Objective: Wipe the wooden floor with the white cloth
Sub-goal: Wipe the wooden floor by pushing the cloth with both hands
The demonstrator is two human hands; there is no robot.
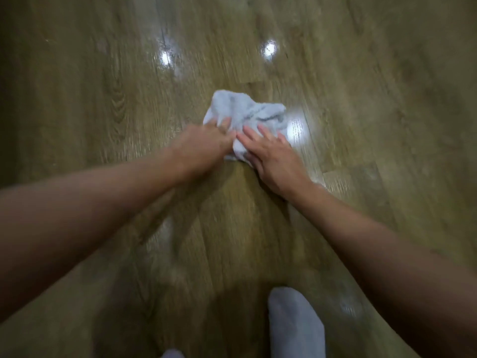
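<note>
A crumpled white cloth [245,112] lies bunched on the glossy wooden floor [103,99] near the middle of the head view. My left hand [204,146] rests on the cloth's near left edge, fingers curled into the fabric. My right hand [273,158] lies flat on the cloth's near right part, fingers spread and pressing down. The cloth's near edge is hidden under both hands. The picture is blurred by motion.
My foot in a grey sock [294,324] stands on the floor at the bottom, right of centre; the tip of a second sock [171,353] shows at the bottom edge. Bright ceiling-light reflections [269,49] shine on the planks beyond the cloth.
</note>
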